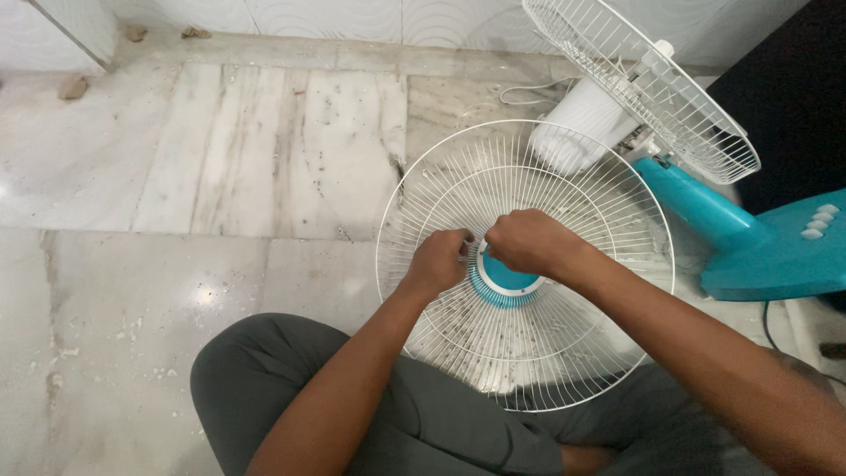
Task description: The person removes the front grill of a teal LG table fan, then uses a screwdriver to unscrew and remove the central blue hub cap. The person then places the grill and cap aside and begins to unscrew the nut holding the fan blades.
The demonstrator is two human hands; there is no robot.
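Left hand: the left hand is curled at the left edge of the blue hub cap, fingertips pinching at the wires or the cap's rim there; what exactly it pinches is hidden by the fingers.
Right hand: the right hand is clenched over the top of the hub cap, knuckles up, covering its upper half; it appears to grip the cap's edge, but the fingertips are out of sight.
Why held so: both hands meet at the hub, one on each side, which looks like bracing the cap from the left while the other hand works on it.
Hub cap: round, blue, with a ribbed rim, at the centre of the front grille.
Front grille: a white wire disc, dusty, leaning on the person's grey-trousered lap with its far edge toward the fan; the tilt turns the hub to the hands.
Fan body: beyond the grille to the right, the rear grille is tilted up on the white motor housing, with no blades to be seen.
Stand: blue neck and base, right of the front grille, with white push buttons.
Labels: none legible on the hub cap or base.
Floor: marble slabs, left of the grille, speckled with dirt.
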